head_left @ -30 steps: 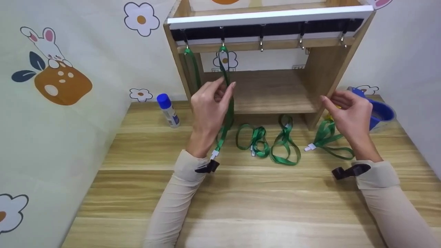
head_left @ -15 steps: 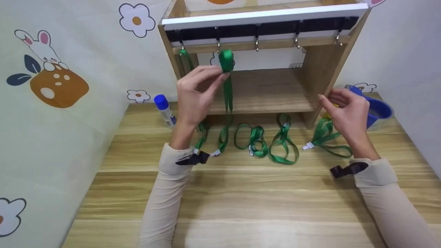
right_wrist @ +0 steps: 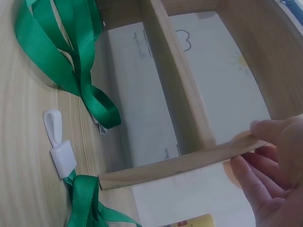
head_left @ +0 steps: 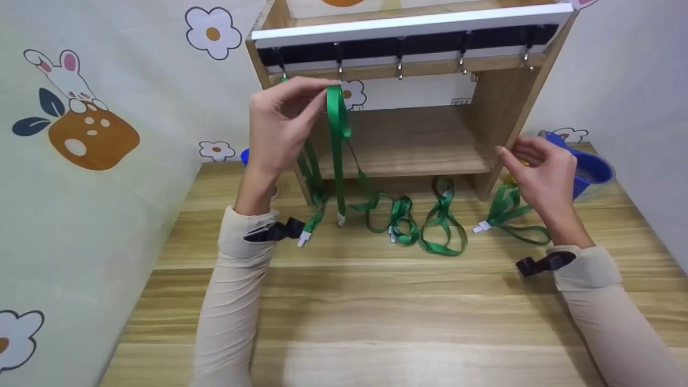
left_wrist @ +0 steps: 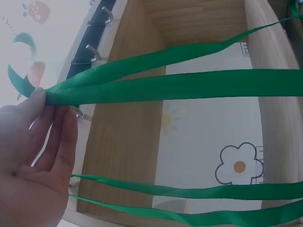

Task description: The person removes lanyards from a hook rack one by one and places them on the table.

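Note:
Thumb and fingertips of my left hand (head_left: 282, 123) pinch a green lanyard (head_left: 336, 145) near its top, just below the second hook (head_left: 339, 69) of the rack. Its straps (left_wrist: 199, 85) stretch down from the fingers in the left wrist view, and its white clip (head_left: 341, 220) dangles low. Another lanyard (head_left: 310, 164) hangs at the first hook, its upper part hidden by my left hand. My right hand (head_left: 548, 172) grips the front edge of the wooden shelf's right side panel (right_wrist: 180, 163) between thumb and fingers.
Two bundled lanyards (head_left: 403, 220) (head_left: 444, 226) lie before the shelf (head_left: 419, 140); a third lanyard (head_left: 516, 220) lies below my right hand. A blue cup (head_left: 594, 172) stands behind that hand. My left wrist mostly covers a blue-capped glue stick (head_left: 245, 157). Several metal hooks (head_left: 400, 70) project from the rack.
The lanyard that hung on the second hook has come off into my left hand's pinch. That hand has risen and shifted left with it. My right hand keeps its place.

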Tool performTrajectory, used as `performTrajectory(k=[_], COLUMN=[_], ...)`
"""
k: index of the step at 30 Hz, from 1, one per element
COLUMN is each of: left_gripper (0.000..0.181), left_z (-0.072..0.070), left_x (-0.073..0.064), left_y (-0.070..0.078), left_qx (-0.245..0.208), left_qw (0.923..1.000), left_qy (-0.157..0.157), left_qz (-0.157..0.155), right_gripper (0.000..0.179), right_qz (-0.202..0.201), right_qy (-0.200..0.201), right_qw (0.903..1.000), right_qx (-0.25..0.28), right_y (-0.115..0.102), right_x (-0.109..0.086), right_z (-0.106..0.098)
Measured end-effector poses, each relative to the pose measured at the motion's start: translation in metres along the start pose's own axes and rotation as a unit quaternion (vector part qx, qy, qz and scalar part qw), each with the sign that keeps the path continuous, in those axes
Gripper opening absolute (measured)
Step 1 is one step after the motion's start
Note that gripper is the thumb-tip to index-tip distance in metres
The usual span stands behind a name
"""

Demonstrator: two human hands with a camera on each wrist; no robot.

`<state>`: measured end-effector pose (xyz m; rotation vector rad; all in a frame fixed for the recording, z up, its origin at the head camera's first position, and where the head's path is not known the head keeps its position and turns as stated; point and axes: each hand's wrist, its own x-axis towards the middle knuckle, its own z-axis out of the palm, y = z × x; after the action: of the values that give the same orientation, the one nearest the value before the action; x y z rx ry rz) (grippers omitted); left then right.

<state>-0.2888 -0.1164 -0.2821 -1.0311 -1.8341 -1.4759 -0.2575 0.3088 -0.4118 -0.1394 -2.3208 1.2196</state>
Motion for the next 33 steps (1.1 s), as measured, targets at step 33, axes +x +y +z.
performTrajectory(k=[33], left_gripper=[0.01], left_z=[-0.029], left_x=[-0.071], left_y=[-0.015], left_qx=[0.156], left_qw=[0.9064], left_qy=[-0.334], left_qz=[-0.206], right_gripper=[0.047], right_qz=[0.014], right_qy=[-0.001], right_qw=[0.9999], right_qx=[0.001], right_y=[0.0], right_x=[-0.001], right_z=[0.0])
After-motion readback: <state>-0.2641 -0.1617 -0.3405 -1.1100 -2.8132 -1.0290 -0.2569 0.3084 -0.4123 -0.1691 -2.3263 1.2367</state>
